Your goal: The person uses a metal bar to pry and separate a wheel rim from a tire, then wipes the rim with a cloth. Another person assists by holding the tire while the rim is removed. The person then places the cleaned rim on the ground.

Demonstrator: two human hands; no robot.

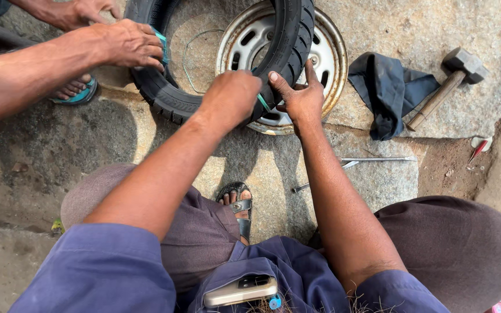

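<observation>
A black rubber tyre [288, 43] lies partly over a silver steel wheel rim [329, 55] on the stone ground. My left hand [230, 95] is closed on a thin green-handled tool [263, 102] pushed against the tyre's edge at the rim. My right hand [302, 98] presses on the tyre bead beside it, fingers spread over rubber and rim. At the upper left, another person's hand [126, 43] grips the far side of the tyre, with a second hand [82, 11] behind it.
A dark cloth [387, 93] and a wooden-handled hammer [450, 81] lie right of the rim. A long metal rod [378, 159] rests near my right forearm. A red-tipped tool [478, 149] lies at the far right. The other person's sandalled foot [73, 90] stands left.
</observation>
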